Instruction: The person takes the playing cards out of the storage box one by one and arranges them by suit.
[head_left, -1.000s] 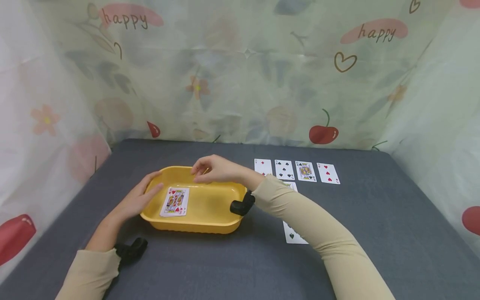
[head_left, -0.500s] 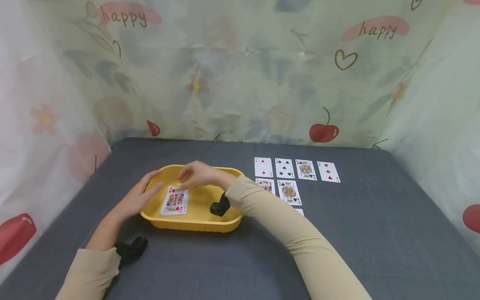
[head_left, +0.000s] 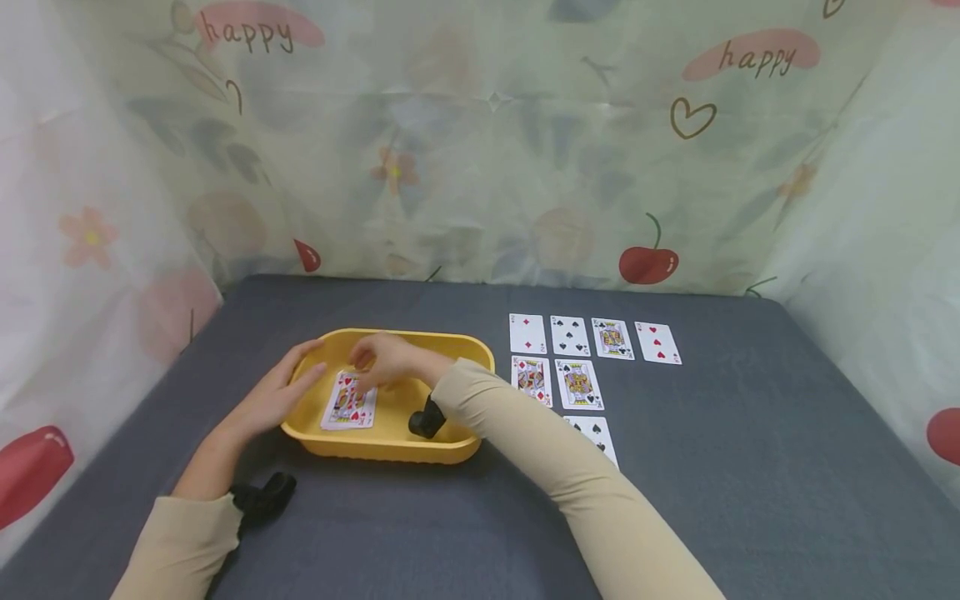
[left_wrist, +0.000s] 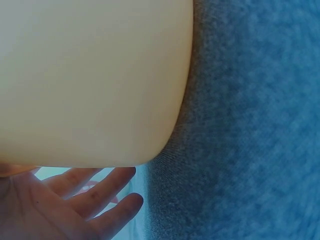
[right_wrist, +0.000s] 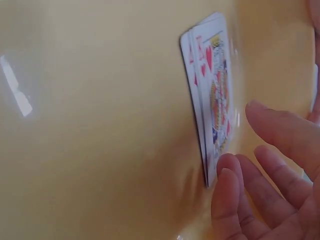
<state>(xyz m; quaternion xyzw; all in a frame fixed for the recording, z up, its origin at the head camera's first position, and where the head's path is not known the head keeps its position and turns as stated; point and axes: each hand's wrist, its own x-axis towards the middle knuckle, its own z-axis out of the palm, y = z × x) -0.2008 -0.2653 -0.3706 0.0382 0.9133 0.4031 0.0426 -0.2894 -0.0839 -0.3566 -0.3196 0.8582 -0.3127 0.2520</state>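
Observation:
A yellow plastic tray (head_left: 431,451) stands on the dark cloth. My left hand (head_left: 275,390) holds its left rim, thumb over the inner side and fingers along the outside. In the left wrist view those fingers (left_wrist: 102,192) lie fairly straight past the tray wall. A small stack of playing cards (head_left: 347,407), king of hearts on top, lies inside at the left. Over the stack's upper right is my right hand (head_left: 392,358), fingers loosely bent, thumb apart. The right wrist view shows nothing held between its fingertips, close beside the cards (right_wrist: 215,80).
Right of the tray, face-up cards lie in rows: a back row with the two of diamonds (head_left: 527,334) and three of hearts (head_left: 657,343), then two kings (head_left: 579,384), then a spade card (head_left: 597,435) partly behind my right sleeve. A patterned curtain (head_left: 487,167) closes the back.
My right hand has moved left and down within the tray to the card stack. Its sleeve has uncovered cards on the right. My left hand stays on the rim.

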